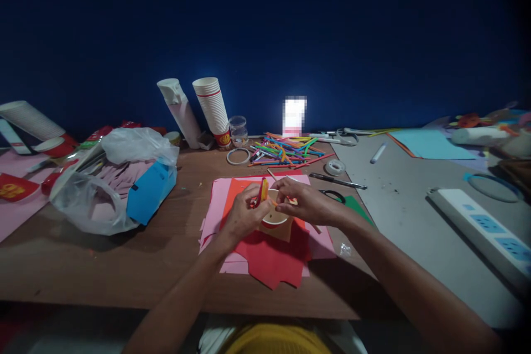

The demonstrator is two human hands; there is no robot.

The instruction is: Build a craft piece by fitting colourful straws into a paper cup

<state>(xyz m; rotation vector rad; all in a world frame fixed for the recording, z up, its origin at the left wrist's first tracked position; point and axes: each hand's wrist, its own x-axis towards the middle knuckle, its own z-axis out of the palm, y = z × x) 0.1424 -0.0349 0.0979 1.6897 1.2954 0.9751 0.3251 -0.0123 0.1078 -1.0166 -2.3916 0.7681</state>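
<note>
Both hands (276, 207) work close together above the middle of the desk (124, 271). Left hand (244, 214): fingers curled, pinching a small orange-yellow piece (263, 191), probably paper, upright near the rim of a paper cup (274, 215). Right hand (307, 203): fingers reach in from the other side and seem to pinch an orange stick (288, 201) at the rim; the grip is partly hidden.

The cup sits tilted between the hands, mouth up and toward the camera, with a red band low on its side. It rests on a tan card (276, 232), over red paper (269, 263) and pink paper (218, 204).

Nearby: a black-handled scissors (332, 196) just right of the right hand, a pen (338, 181), and a tape roll (335, 167). Farther back lies a heap of colored sticks (286, 152), beside a stack of paper cups (211, 108). To the left is a plastic bag (136, 149) holding pink and blue paper.

Hidden: the fingers cover the join at the rim, so any attachment cannot be made out. No glue or tape shows there. The cup's far side is hidden by the hands.
</note>
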